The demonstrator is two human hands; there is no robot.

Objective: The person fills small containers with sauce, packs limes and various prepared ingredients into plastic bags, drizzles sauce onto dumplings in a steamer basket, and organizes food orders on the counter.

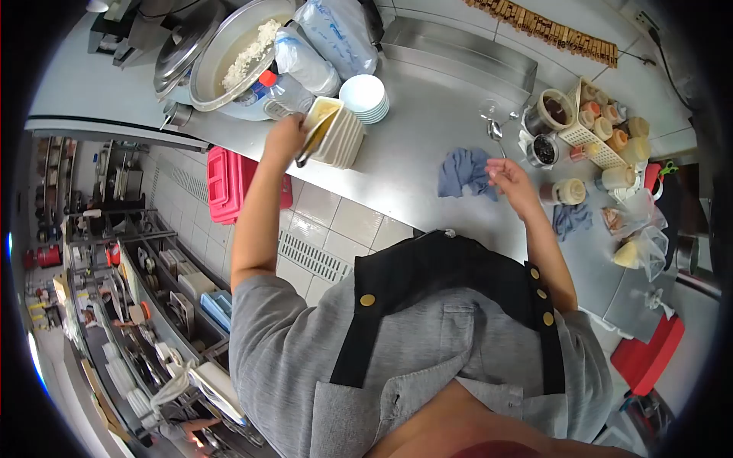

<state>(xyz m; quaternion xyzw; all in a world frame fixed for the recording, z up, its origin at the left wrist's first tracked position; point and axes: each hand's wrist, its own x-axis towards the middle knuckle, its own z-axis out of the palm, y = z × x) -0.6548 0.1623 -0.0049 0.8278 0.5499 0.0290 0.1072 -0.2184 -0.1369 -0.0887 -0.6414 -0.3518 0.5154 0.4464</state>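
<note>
My left hand (285, 140) reaches to a stack of cream-white rectangular dishes (345, 145) near the counter's front edge. Its fingers are closed at the left side of the stack, beside a narrow, yellow-brown, dark-edged piece (316, 136) that slants along the top dish. Exactly what they grip is partly hidden. Over the right part of the counter, my right hand (513, 185) has loosely bent fingers, apart, with nothing visible in them. A crumpled blue-grey cloth (462, 172) lies just left of its fingertips; whether they touch is unclear. A metal spoon (495, 131) lies beyond that hand.
White round bowls (364, 95) stand stacked behind the dishes, near a red-capped bottle (287, 91) and a large metal basin (206, 84). On the right are jars (563, 191), a basket of bottles (592, 141) and another cloth (573, 220). A pink bin (227, 183) stands below.
</note>
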